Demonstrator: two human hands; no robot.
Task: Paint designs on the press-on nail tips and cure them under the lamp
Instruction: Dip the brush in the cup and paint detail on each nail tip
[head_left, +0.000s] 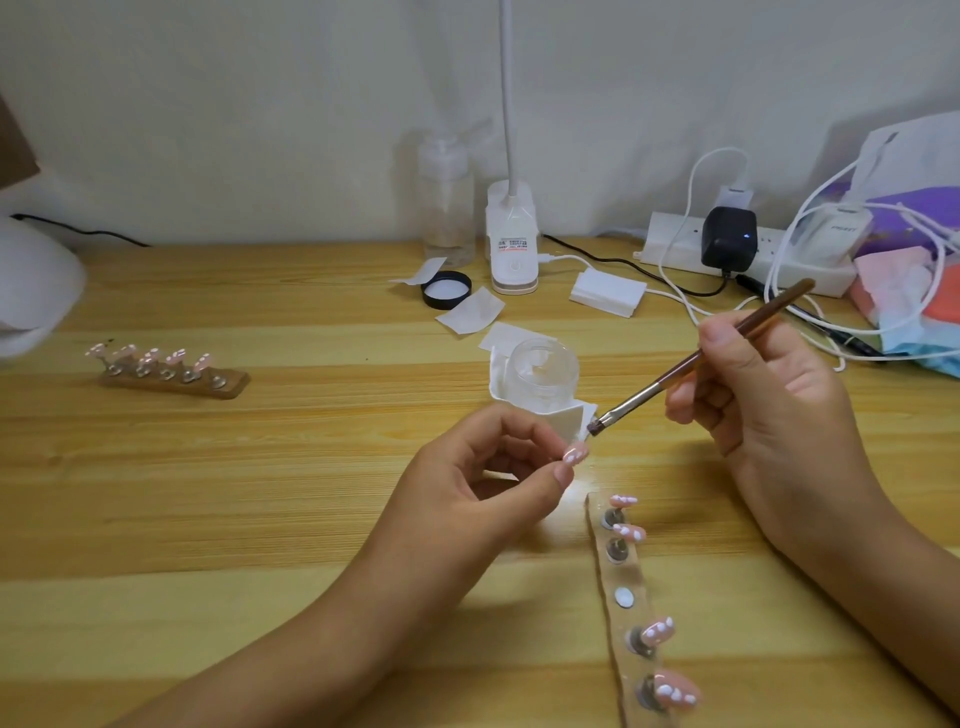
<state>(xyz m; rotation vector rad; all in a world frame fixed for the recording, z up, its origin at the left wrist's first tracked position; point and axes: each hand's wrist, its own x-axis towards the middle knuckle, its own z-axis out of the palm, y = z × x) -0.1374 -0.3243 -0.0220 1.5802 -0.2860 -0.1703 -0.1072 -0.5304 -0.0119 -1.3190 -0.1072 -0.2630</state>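
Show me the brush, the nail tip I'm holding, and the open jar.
brush (680, 366), head view, on the brown handle.
nail tip (575, 455), head view, on its pink painted face.
jar (543, 374), head view, on its clear wall.

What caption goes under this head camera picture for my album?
Left hand pinches a pink white-dotted nail tip while right hand holds a brown-handled brush beside it.

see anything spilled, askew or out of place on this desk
Nothing spilled or damaged. The near holder strip has one bare disc; a nail tip is pinched in the left hand. The jar stands open, a black lid lying by the lamp base.
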